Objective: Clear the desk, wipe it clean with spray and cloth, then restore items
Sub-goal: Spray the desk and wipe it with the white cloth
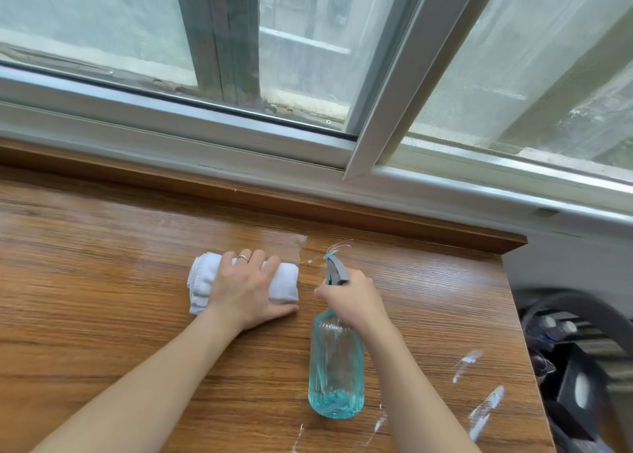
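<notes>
Left hand point(246, 286): fingers point(255, 259) spread flat over a rolled white cloth point(286, 281), pressing it onto the tabletop point(102, 281); thumb alongside the cloth's near edge; ring on one finger. Fingertips partly hidden over the far side of the roll.

Right hand point(354, 298): fingers curled round the neck and trigger of a spray bottle point(335, 367), held tilted above the tabletop, nozzle pointing away toward the window. Trigger finger mostly hidden behind the grey spray head point(337, 272); how far the trigger is pulled cannot be told. Fine streaks of spray visible at the nozzle tip.

Spray bottle: clear ribbed glass, tinted blue-green; small pool of blue liquid in the lower end, remainder looking empty.

Tabletop: brown wood grain, raised wooden lip along the far edge. Wet sheen and white droplets just beyond the cloth and the nozzle. White smears point(479, 408) near the right edge, blurred.

Window point(274, 58): sliding frames directly behind the tabletop; view outside hazy through the glass.

Dark objects point(575, 367) right of the tabletop: blurred, cut off by the picture edge, not identifiable.

Both forearms cut off at the bottom edge.
</notes>
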